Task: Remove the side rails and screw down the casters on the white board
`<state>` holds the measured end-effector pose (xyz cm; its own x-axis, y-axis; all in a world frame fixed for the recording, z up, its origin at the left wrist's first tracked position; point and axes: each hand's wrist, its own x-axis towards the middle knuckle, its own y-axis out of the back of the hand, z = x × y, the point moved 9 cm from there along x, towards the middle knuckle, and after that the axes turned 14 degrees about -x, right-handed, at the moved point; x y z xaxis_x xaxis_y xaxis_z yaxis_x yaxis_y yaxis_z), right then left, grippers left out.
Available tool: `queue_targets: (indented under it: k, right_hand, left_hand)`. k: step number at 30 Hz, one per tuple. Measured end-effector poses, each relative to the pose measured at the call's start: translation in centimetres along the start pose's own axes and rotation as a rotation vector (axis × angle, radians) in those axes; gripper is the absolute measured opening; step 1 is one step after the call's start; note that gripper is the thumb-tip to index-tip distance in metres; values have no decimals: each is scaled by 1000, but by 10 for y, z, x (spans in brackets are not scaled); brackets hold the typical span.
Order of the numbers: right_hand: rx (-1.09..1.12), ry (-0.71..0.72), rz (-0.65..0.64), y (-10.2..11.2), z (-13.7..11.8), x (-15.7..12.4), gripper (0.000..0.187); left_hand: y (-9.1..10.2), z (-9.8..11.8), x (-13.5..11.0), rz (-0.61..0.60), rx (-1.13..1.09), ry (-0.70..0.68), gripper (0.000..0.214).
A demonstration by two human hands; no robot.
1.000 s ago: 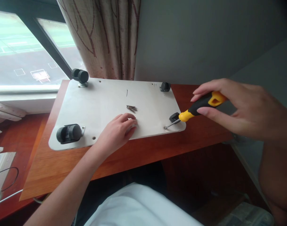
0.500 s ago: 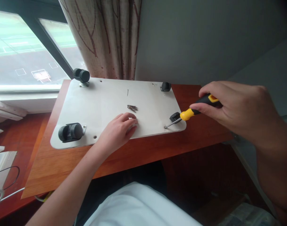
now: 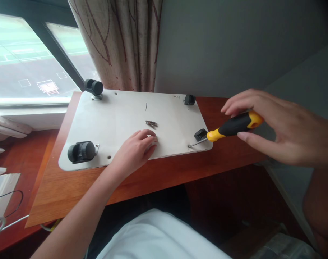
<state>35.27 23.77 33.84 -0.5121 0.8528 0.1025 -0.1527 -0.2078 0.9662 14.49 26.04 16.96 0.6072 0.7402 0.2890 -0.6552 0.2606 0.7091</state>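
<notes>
My right hand point(image 3: 274, 126) has a yellow-and-black screwdriver point(image 3: 235, 126) between thumb and palm, with its fingers loosened off the handle. The screwdriver slants down to the left, and its tip meets a screw point(image 3: 189, 146) by a caster point(image 3: 200, 135) at the near right corner of a white board point(image 3: 120, 118). My left hand point(image 3: 135, 147) rests on the board near its front edge, fingers curled; something pale shows under them, but I cannot make it out. Several loose screws point(image 3: 151, 124) lie just beyond that hand.
Other black casters stand at the far left point(image 3: 93, 87), near left point(image 3: 81, 151) and far right point(image 3: 190, 99) corners. Beneath the board is a brown wooden table point(image 3: 153, 176). A curtain point(image 3: 120, 46) and a window point(image 3: 31, 61) are behind; cables point(image 3: 13, 223) lie at the lower left.
My right hand has shifted right and loosened its fingers around the screwdriver, whose handle has turned and dipped slightly. The tip stays at the screw. My left hand has not moved.
</notes>
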Motion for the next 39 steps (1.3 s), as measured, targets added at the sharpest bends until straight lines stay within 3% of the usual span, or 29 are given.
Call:
queue_targets:
  k: [3, 6, 9, 11, 15, 17, 21, 24, 26, 28, 31, 33, 36, 39]
  right_hand:
    - [-142, -54, 129, 9, 3, 1, 20]
    - [-334, -140, 156, 12, 7, 2, 30]
    - [-137, -19, 29, 4, -3, 3, 29]
    - [-20, 53, 28, 4, -11, 2, 25]
    - [-312, -77, 217, 15, -2, 2, 20]
    - [-343, -106, 175, 10, 3, 2, 30]
    - [-45, 39, -14, -3, -4, 2, 31]
    - [-181, -25, 116, 6, -3, 2, 25]
    - [-360, -123, 175, 10, 2, 2, 32]
    - [-371, -136, 106, 6, 4, 4, 36]
    - [-107, -2, -39, -2, -3, 5, 31]
    - [-47, 29, -21, 0, -5, 4, 28]
    - [-291, -95, 112, 8, 2, 4, 26]
    - [-314, -117, 73, 4, 2, 3, 32]
  left_hand:
    - [0, 0, 0, 0, 0, 3, 25]
    - [0, 0, 0, -1, -3, 6, 25]
    - [-1, 0, 0, -2, 1, 7, 25]
    - [-1, -1, 0, -5, 3, 6, 25]
    - [0, 0, 0, 1, 6, 1, 24]
    - [0, 0, 0, 4, 5, -2, 24]
    - [0, 1, 0, 9, 6, -5, 24]
    - [0, 2, 0, 9, 15, -8, 24]
    - [0, 2, 0, 10, 16, -9, 24]
    - [0, 2, 0, 11, 15, -11, 24]
    - [1, 2, 0, 13, 16, -14, 24]
    - [0, 1, -1, 13, 15, -14, 23]
    - [0, 1, -1, 13, 11, -13, 23]
    - [-1, 0, -1, 13, 7, -12, 23]
